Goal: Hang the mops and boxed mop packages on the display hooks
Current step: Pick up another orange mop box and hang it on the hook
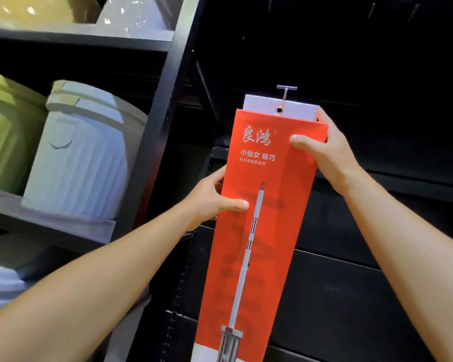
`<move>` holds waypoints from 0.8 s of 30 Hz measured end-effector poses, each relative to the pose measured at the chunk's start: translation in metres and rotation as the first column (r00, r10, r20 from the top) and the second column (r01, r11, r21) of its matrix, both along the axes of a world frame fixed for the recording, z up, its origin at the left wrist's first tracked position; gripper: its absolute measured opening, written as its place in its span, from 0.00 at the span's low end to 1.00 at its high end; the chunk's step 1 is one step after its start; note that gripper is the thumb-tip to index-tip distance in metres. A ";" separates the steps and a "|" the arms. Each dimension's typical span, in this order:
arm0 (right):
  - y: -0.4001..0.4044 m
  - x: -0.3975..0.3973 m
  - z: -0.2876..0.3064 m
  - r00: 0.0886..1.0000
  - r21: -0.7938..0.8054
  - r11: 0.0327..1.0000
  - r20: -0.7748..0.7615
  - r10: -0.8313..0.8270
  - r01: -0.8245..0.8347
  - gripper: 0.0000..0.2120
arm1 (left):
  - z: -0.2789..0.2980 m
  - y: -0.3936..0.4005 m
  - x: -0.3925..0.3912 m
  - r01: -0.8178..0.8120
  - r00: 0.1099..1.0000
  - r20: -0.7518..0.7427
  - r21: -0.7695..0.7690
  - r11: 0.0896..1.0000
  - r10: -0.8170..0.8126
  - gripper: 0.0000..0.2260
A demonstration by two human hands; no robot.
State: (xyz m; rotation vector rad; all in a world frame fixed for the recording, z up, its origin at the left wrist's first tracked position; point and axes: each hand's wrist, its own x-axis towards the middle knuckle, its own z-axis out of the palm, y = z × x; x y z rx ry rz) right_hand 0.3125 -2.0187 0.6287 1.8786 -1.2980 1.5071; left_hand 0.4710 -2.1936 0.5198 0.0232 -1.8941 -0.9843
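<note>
We are at the hanging step; our left hand clasps the left edge of the orange boxed mop package, thumb across its face, while our right hand pinches its upper right corner; the white tab's eyelet sits just below the T-shaped display hook, whether threaded we cannot tell; next, we judge, the eyelet must seat fully before either hand loosens; the shelf upright crowds the left; darker room lies right.

Dim dark backdrop, soft blur, edges warped.
</note>
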 end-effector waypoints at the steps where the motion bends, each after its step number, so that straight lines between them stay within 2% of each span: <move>1: -0.002 -0.002 -0.002 1.000 -0.011 1.000 -0.009 0.000 0.000 0.22 | -0.002 -0.002 -0.002 0.006 1.000 -0.006 -0.011 1.000 -0.006 0.30; 8: -0.013 -0.018 -0.025 0.999 0.014 1.000 0.039 -0.016 0.016 0.20 | -0.018 -0.016 -0.012 0.013 0.999 0.040 -0.022 1.000 -0.012 0.31; 24: -0.047 -0.054 -0.022 0.993 0.094 0.994 0.101 -0.067 0.058 0.19 | -0.023 -0.040 -0.039 -0.028 0.991 0.132 0.019 0.999 0.025 0.27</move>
